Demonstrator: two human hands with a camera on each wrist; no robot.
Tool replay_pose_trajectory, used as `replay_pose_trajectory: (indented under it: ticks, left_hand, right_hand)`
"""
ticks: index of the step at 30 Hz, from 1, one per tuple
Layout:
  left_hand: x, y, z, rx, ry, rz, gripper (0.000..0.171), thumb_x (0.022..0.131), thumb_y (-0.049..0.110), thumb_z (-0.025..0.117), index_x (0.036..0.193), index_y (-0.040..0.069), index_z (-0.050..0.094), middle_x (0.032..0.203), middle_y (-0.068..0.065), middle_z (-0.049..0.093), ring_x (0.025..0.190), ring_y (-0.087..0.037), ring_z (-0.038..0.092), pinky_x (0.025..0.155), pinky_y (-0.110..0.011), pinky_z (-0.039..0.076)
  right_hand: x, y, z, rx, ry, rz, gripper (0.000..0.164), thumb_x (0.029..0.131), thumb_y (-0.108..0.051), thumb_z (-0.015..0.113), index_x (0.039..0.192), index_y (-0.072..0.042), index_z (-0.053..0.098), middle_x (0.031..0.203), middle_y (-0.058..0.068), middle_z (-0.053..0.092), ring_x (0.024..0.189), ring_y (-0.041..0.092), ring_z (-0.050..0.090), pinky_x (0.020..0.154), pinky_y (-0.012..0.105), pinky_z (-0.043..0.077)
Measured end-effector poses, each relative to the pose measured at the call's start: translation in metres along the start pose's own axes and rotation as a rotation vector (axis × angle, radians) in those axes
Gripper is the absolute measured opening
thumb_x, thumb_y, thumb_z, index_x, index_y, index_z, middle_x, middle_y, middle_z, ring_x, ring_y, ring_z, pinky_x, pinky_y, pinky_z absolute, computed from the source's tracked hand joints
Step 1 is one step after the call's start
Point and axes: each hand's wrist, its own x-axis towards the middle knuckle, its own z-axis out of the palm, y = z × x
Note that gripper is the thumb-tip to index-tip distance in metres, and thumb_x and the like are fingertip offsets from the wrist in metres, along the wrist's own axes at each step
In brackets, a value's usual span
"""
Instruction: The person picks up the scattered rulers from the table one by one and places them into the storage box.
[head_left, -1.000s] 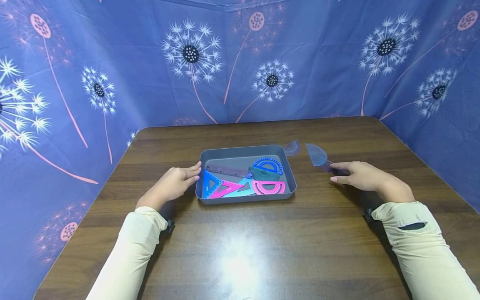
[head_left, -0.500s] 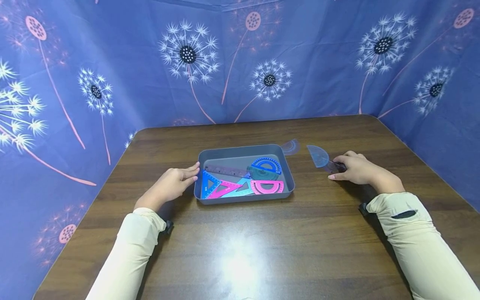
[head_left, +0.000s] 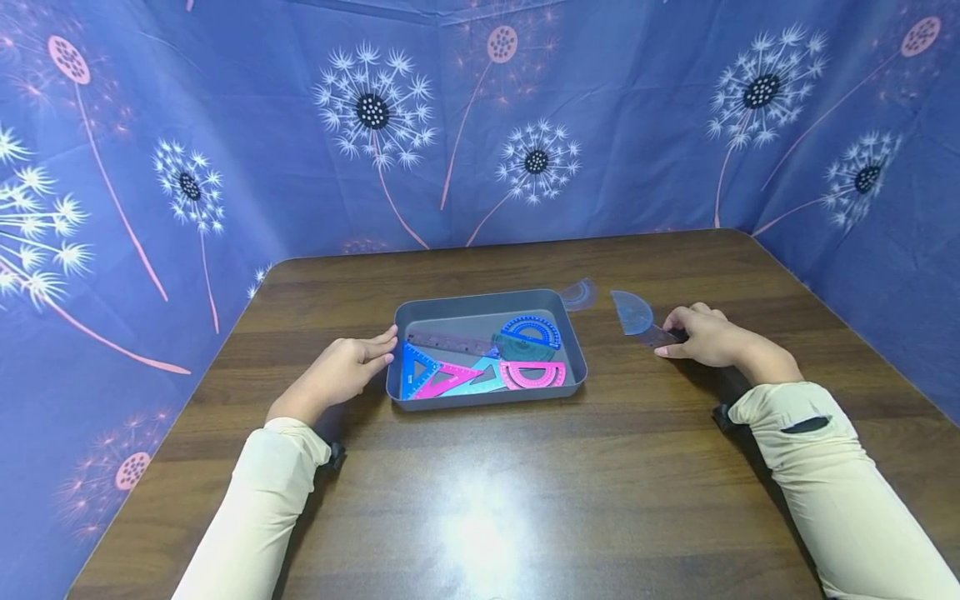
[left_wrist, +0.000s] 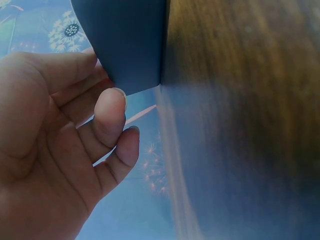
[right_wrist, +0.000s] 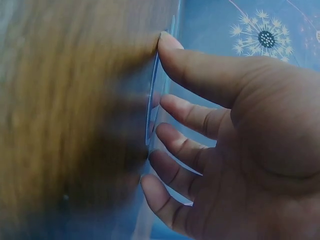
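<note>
Wooden table (head_left: 570,483), left grip (head_left: 341,368) relaxed against grey tray (head_left: 487,401), right grip (head_left: 712,340) spread, touching purplish clear piece (head_left: 655,337).

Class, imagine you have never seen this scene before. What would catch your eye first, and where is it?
Probably the blue dandelion-print cloth behind the table. Next come the pink protractor and pink set square, bright along the near side of the gray tray. The left hand touches the tray's left end, while the right hand is at a see-through purplish piece to the right.
</note>
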Motion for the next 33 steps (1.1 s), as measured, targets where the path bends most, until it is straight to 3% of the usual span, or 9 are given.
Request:
replay_pose_trajectory:
  ticks: [5, 11, 22, 26, 33]
  left_hand:
    - [0.0, 0.0, 0.0, 0.007, 0.002, 0.001, 0.041, 0.103, 0.02, 0.056, 0.142, 0.006, 0.054, 0.154, -0.005, 0.041, 0.048, -0.015, 0.056, 0.052, -0.028, 0.051]
    - [0.001, 0.001, -0.001, 0.009, 0.002, 0.007, 0.041, 0.103, 0.02, 0.056, 0.141, 0.005, 0.054, 0.153, -0.006, 0.041, 0.049, -0.015, 0.058, 0.052, -0.028, 0.052]
    - [-0.001, -0.001, 0.001, 0.002, 0.008, 0.01, 0.041, 0.103, 0.019, 0.056, 0.141, 0.004, 0.054, 0.153, -0.006, 0.041, 0.048, -0.017, 0.058, 0.052, -0.028, 0.051]
    - [-0.001, -0.001, 0.001, 0.001, 0.006, 0.006, 0.041, 0.103, 0.019, 0.056, 0.141, 0.004, 0.054, 0.154, -0.006, 0.041, 0.048, -0.016, 0.057, 0.051, -0.028, 0.051]
    - [0.0, 0.0, 0.0, 0.007, 0.004, 0.008, 0.041, 0.104, 0.02, 0.055, 0.142, 0.005, 0.054, 0.154, -0.006, 0.04, 0.046, -0.014, 0.054, 0.051, -0.028, 0.051]
  right_hand:
    - [-0.001, -0.001, 0.001, 0.008, 0.008, 0.014, 0.048, 0.089, -0.034, 0.075, 0.11, 0.005, 0.06, 0.113, 0.027, 0.052, 0.11, 0.049, 0.042, 0.091, 0.062, 0.033]
    - [0.004, -0.006, 0.004, 0.004, 0.015, 0.04, 0.06, 0.086, -0.045, 0.076, 0.113, 0.006, 0.059, 0.112, 0.027, 0.054, 0.11, 0.05, 0.043, 0.091, 0.061, 0.034]
    - [0.008, -0.011, 0.005, 0.092, -0.027, 0.001, 0.043, 0.088, -0.022, 0.076, 0.109, 0.009, 0.056, 0.111, 0.028, 0.054, 0.108, 0.044, 0.048, 0.092, 0.059, 0.038]
    - [0.009, -0.01, 0.006, 0.129, -0.033, -0.011, 0.037, 0.088, -0.021, 0.077, 0.103, 0.008, 0.058, 0.106, 0.024, 0.054, 0.101, 0.039, 0.05, 0.088, 0.052, 0.041]
    - [0.008, -0.009, 0.007, 0.151, -0.012, -0.018, 0.045, 0.087, -0.021, 0.079, 0.11, 0.01, 0.056, 0.105, 0.027, 0.057, 0.102, 0.04, 0.054, 0.088, 0.052, 0.042]
